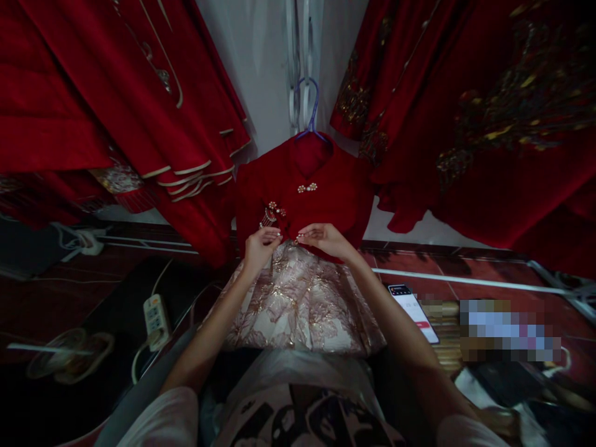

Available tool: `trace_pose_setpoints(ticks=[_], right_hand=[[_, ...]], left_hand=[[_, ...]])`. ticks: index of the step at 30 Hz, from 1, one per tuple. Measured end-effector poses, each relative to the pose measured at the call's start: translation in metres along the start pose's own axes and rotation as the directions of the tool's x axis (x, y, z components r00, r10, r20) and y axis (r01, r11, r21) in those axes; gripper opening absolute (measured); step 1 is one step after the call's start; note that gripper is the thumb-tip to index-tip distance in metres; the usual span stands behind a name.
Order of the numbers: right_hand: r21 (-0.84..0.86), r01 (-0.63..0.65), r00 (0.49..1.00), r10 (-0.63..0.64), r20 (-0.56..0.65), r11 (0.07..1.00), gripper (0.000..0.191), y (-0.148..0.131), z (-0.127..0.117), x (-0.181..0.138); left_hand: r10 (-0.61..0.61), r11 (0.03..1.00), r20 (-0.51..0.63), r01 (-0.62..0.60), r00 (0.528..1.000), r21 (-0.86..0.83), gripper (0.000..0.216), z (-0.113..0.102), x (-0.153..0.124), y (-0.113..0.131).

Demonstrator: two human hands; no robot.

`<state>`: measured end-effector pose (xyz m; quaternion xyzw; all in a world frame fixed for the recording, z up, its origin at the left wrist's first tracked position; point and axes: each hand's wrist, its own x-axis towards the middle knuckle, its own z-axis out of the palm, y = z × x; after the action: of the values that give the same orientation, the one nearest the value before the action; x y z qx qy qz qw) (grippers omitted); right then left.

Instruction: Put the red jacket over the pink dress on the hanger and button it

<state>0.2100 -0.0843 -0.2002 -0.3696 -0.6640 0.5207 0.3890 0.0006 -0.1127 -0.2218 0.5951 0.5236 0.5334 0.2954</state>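
Note:
A red top [335, 205] hangs on a blue hanger [311, 121] in front of me, over a pale pink-and-gold brocade skirt [298, 304]. Pearl-and-gold flower clasps [307, 187] sit below its collar, and a beaded tassel ornament [269, 216] hangs at its left side. My left hand [261, 249] is closed in a pinch at the top's lower front; what its fingertips hold is too small to make out. Just beside it, my right hand [326, 239] pinches a small beaded clasp [297, 239] near the hem.
Red embroidered garments hang on the left [186, 124] and right [465, 205]. A power strip [156, 321] and a plastic cup [60, 352] lie at lower left. To the right, a phone [414, 313] rests on a slatted wooden surface, below a white rail [465, 280].

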Motion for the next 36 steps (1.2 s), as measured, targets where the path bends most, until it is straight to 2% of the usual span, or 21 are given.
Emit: trace_pose_setpoints(ticks=[3,5,8,16,23,31,36], right_hand=[[-0.063,0.068,0.991,-0.074,-0.108,0.996,0.019,-0.011,0.021,0.002],[-0.138,0.092,0.971,-0.12,-0.205,0.986,0.018,-0.012,0.034,0.006],[-0.229,0.122,0.943,-0.185,-0.276,0.966,0.015,-0.008,0.045,0.009],[-0.431,0.18,0.885,-0.337,-0.322,0.884,0.013,-0.004,0.048,0.002],[-0.459,0.183,0.862,-0.366,-0.35,0.869,0.013,0.003,0.055,0.002],[-0.463,0.163,0.867,-0.35,-0.354,0.871,0.014,0.011,0.048,0.005],[-0.455,0.16,0.887,-0.33,-0.324,0.876,0.018,0.006,0.044,0.009]], left_hand=[[-0.071,0.993,0.013,0.072,0.997,-0.091,0.025,0.004,0.002,0.002],[-0.107,0.984,0.031,0.11,0.994,-0.138,0.028,0.005,0.002,0.003],[-0.124,0.977,0.055,0.131,0.991,-0.165,0.032,0.005,0.002,0.004],[-0.12,0.98,0.045,0.126,0.992,-0.157,0.026,0.004,0.003,0.002],[-0.126,0.986,-0.022,0.123,0.992,-0.11,0.024,0.012,0.011,-0.001],[0.028,0.999,0.162,-0.035,0.986,0.04,0.022,0.003,0.02,-0.002],[0.033,0.999,0.25,-0.027,0.968,-0.027,0.024,0.003,0.024,-0.007]])
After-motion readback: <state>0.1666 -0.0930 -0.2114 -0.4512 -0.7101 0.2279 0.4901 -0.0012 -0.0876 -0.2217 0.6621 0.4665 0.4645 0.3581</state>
